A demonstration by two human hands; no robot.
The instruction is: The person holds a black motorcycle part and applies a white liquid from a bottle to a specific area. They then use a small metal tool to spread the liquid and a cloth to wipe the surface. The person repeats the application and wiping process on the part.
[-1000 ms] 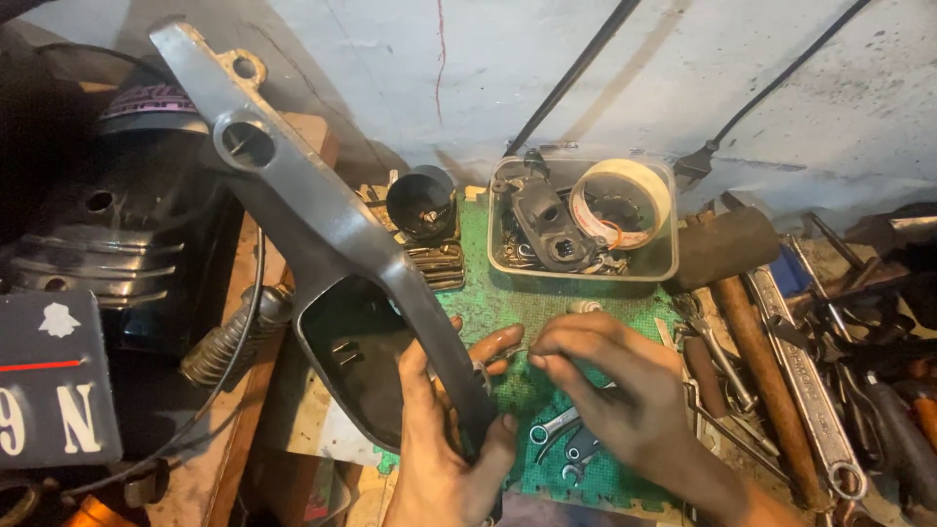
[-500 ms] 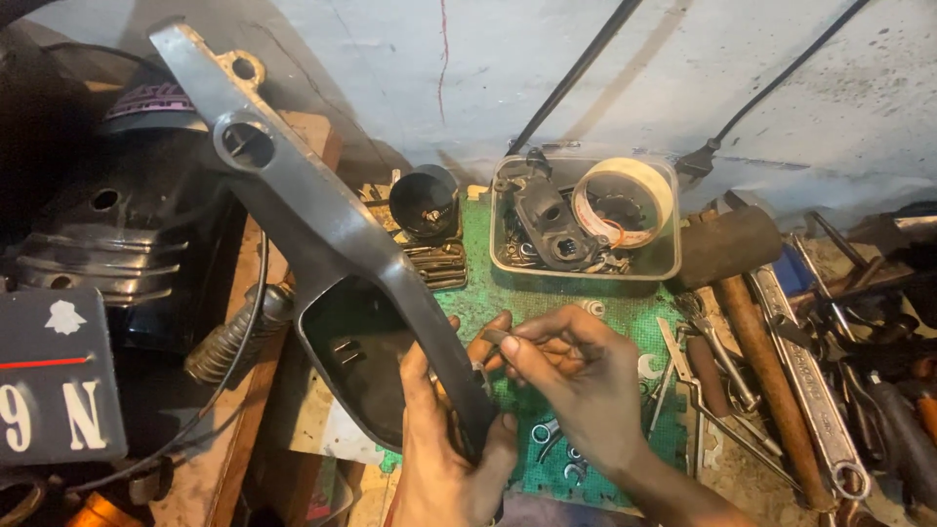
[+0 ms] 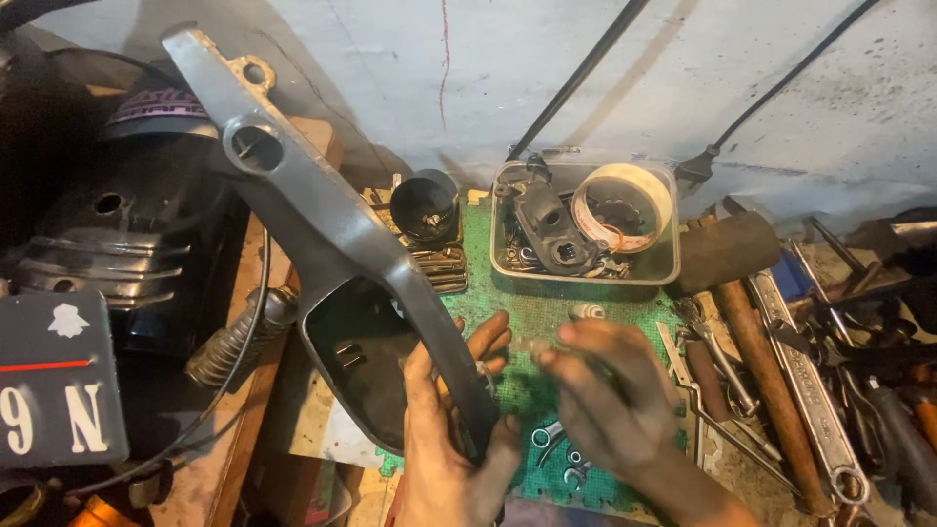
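Head view, reading from the left: a dark engine block (image 3: 117, 234) and a black plate with white and red markings (image 3: 59, 390) sit at the edge of the wooden worktop (image 3: 256, 390). Rising from there is a long grey metal cover (image 3: 322, 234), its narrow end with bolt holes up at the top left and its wide hollow end low near the middle; the long axis runs diagonally from upper left to lower right. The left hand (image 3: 444, 449) holds the lower edge of that cover, thumb on the near rim and fingers curled behind it, so its grip is closed around the metal.

Just to the right, over the green mat (image 3: 547, 322), the right hand (image 3: 605, 400) is blurred. Its fingertips are drawn together toward the left hand and seem to pinch a small pale part (image 3: 532, 344), though the blur makes this uncertain. That part lies immediately right of the cover's lower edge, close to the left fingers; the right hand is the nearer one to it.

Below the hands, small spanners (image 3: 551, 444) lie on the mat. Behind stands a clear plastic tub (image 3: 664, 263) with a tape roll (image 3: 625, 205), beside a dark cylinder (image 3: 426, 205). Farther right lie a hammer (image 3: 752, 322) and wrenches (image 3: 810, 390).
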